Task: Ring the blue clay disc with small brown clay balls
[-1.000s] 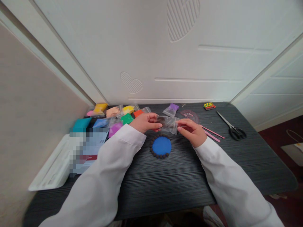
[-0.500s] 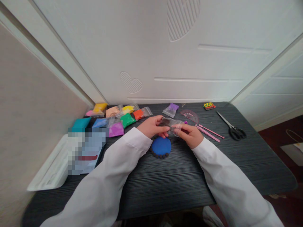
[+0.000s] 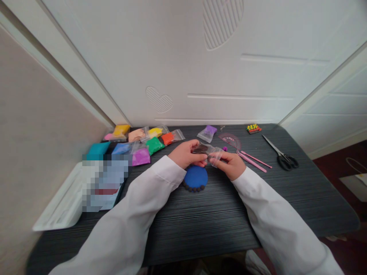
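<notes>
Between my two hands is a small clear zip bag [image 3: 214,152] with something dark, likely clay, in it. My left hand [image 3: 187,153] pinches the bag's dark-filled end between thumb and fingers. At the other end, the fingers of my right hand [image 3: 229,164] are closed on the clear plastic. Just below, a flat blue clay disc [image 3: 196,176] lies on the table. Small dark brown balls [image 3: 195,189] edge its lower side, and my left hand hides its upper left rim.
Bags of coloured clay, among them a green one [image 3: 155,145], lie at the back left beside a white tray [image 3: 61,198]. A purple bag [image 3: 208,133], a protractor [image 3: 230,140], pink tools [image 3: 254,160] and scissors [image 3: 281,154] lie behind and right on the dark table [image 3: 206,229].
My hands have come closer together and slightly nearer to me, with the bag between them. My left hand now covers part of the disc's rim. The orange bag shows more fully.
</notes>
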Tool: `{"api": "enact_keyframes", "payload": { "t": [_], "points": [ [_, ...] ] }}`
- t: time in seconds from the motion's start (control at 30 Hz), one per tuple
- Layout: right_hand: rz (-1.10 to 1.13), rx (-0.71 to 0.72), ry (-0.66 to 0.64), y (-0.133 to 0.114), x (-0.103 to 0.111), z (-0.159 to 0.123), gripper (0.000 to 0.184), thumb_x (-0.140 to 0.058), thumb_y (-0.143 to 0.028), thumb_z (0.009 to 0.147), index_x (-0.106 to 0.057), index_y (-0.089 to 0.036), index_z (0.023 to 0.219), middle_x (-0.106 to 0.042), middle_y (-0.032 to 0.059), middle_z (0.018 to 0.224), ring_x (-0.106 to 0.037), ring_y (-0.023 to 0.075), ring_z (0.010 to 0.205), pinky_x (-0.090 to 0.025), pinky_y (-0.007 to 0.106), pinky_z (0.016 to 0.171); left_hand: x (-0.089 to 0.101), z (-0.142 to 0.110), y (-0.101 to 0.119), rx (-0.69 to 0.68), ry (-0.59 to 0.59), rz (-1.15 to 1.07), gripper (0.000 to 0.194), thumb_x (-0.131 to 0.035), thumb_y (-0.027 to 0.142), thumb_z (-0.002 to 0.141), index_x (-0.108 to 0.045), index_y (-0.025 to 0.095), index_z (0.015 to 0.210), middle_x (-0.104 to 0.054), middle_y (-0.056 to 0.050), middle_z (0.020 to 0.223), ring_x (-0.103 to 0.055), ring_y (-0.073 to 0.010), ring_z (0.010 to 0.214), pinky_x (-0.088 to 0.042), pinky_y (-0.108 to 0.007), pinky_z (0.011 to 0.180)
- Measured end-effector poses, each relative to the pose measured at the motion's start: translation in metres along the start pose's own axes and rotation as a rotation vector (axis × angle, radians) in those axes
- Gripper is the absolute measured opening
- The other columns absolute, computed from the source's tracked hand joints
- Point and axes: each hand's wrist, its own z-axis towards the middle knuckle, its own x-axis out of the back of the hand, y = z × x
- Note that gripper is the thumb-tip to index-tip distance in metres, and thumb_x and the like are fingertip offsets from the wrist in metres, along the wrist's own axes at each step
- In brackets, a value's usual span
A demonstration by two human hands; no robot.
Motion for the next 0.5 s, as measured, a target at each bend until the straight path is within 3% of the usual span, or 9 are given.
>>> {"api": "enact_keyframes", "payload": {
  "t": [0.23, 0.4, 0.5],
  "points": [
    [0.188, 0.005, -0.032, -0.001, -0.001, 0.001, 0.025, -0.054, -0.038, 0.073, -0.062, -0.019, 0.086, -0.065, 0.0033, 0.086, -0.059, 0.0147, 0.079, -0.046, 0.032, 0.076, 0.005, 0.001, 0.001, -0.039, -0.013, 0.027, 0.023, -0.062, 0.011, 0.064, -0.044, 0.014, 0.078, -0.058, 0.003, 0.062, -0.061, -0.0094, 0.056, -0.051, -0.022, 0.054],
    [0.480, -0.053, 0.136, -0.005, 0.021, 0.005, 0.020, -0.054, -0.039, 0.073, -0.057, -0.021, 0.082, -0.063, 0.0044, 0.095, -0.059, 0.0165, 0.086, -0.049, 0.031, 0.071, 0.034, 0.000, 0.003, -0.048, 0.110, -0.022, 0.028, -0.066, 0.013, 0.062, -0.044, 0.014, 0.080, -0.060, 0.002, 0.067, -0.062, -0.0099, 0.059, -0.051, -0.022, 0.057],
    [0.348, -0.033, 0.172, -0.002, 0.031, 0.006, 0.022, -0.046, -0.039, 0.078, -0.055, -0.021, 0.086, -0.064, 0.0046, 0.087, -0.061, 0.0160, 0.079, -0.049, 0.032, 0.069, 0.051, 0.000, 0.002, -0.034, 0.150, -0.044, 0.032, -0.068, 0.015, 0.061, -0.045, 0.013, 0.083, -0.060, 0.000, 0.070, -0.061, -0.0093, 0.059, -0.052, -0.022, 0.056]
  ]
}}
